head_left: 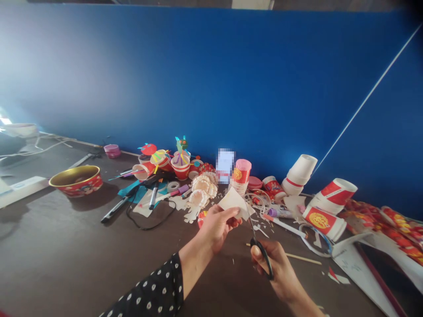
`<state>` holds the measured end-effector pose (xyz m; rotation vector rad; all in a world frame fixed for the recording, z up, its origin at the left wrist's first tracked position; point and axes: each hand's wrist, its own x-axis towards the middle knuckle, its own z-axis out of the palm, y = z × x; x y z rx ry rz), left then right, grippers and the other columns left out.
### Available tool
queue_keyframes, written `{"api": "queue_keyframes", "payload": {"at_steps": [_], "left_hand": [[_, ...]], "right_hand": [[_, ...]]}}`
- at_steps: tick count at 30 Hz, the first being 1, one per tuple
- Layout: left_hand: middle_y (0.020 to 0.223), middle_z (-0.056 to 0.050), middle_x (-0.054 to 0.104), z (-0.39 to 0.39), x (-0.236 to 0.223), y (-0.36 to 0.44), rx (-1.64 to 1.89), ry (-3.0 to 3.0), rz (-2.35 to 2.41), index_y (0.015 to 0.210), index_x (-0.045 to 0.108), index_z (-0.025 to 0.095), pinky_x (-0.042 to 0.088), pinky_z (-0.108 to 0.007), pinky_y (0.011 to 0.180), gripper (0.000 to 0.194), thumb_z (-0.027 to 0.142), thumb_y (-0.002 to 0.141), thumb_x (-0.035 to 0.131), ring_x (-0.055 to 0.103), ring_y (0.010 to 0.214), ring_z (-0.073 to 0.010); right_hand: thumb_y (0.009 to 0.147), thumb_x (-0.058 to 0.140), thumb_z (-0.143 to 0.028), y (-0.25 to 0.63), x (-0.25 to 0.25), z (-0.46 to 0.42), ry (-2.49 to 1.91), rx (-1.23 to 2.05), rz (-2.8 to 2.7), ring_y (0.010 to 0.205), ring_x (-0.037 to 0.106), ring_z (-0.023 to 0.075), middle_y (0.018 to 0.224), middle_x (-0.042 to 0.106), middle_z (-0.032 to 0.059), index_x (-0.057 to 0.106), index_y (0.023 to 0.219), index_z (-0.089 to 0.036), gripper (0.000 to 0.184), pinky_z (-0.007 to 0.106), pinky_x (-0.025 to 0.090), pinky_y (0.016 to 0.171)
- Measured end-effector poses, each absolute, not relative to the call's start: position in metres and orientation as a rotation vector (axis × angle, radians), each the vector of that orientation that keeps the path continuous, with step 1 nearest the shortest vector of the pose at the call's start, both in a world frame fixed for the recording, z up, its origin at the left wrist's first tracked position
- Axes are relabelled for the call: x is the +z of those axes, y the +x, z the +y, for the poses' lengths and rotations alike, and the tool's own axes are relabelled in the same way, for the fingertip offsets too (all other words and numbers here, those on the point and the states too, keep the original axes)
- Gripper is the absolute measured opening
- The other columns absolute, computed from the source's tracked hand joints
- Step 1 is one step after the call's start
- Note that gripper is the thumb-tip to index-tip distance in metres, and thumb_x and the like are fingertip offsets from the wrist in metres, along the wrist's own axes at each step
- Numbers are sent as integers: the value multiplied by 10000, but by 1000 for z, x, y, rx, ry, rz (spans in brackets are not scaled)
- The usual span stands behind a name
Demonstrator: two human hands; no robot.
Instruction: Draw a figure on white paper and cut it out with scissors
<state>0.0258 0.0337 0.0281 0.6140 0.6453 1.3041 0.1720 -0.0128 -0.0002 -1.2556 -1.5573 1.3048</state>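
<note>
A white piece of paper is pinched in my left hand, thumb on top, above the middle of the dark table. My right hand grips a pair of black-handled scissors, with fingers in the handle loops. The scissor blades point up and away, at the right edge of the paper. Whether the blades are apart cannot be made out. Small white paper scraps lie just beyond the scissors. A thin wooden stick rests on the table behind my right hand.
Paper cups stand stacked at right, near a dark-screened device. A red and gold bowl sits at left. Markers, a black cord and decorated cups crowd the middle before a blue partition.
</note>
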Motion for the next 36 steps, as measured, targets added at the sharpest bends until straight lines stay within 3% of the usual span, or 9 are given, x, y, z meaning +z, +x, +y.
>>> {"api": "queue_keyframes", "payload": {"at_steps": [16,36], "left_hand": [[598,-23,622,28,29,32,1293,525,628,674,611,111,398,-230,551,186,157,530,720,536,530,-98],[572,-20,609,23,30,36,1256,516,645,648,607,107,388,-197,517,137,169,569,700,531,503,-86]], "right_hand": [[694,505,-614,173,-11,-14,-1186,1257,-1468,438,278,84,460,356,-44,399,510,-181,482,227,201,425],[753,478,-558,171,-14,-15,-1125,1202,-1482,450,207,82,474,272,-65,356,529,-195,444,235,160,414]]}}
